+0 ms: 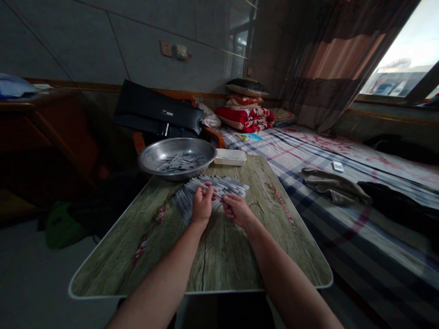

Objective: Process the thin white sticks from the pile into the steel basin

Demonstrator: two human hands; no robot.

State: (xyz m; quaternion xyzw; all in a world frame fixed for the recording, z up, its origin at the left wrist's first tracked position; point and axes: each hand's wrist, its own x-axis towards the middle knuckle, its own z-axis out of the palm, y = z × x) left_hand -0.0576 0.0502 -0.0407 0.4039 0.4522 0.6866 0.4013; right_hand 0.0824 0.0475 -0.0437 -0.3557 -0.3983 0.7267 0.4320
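In the head view my left hand (203, 201) is closed, thumb and fingers pinched on a slim whitish pen. Close beside it, my right hand (236, 209) is closed too, its fingertips at the other end of what looks like the same pen; most of that pen is hidden by my fingers. Under and behind both hands a pile of clear-and-white pens (184, 198) with dark ends lies across the wood-patterned table (222, 265). Just beyond the pile stands a wide metal basin (147, 161) with several more pens (180, 162) in its bottom.
A shallow white plastic tray (230, 158) sits at the table's far edge, right of the basin. Behind the basin is a black monitor-like panel (154, 109). Along the right runs a bed (291, 146) with folded bedding (245, 118) and clothes (332, 185). A wooden desk (44, 119) stands left.
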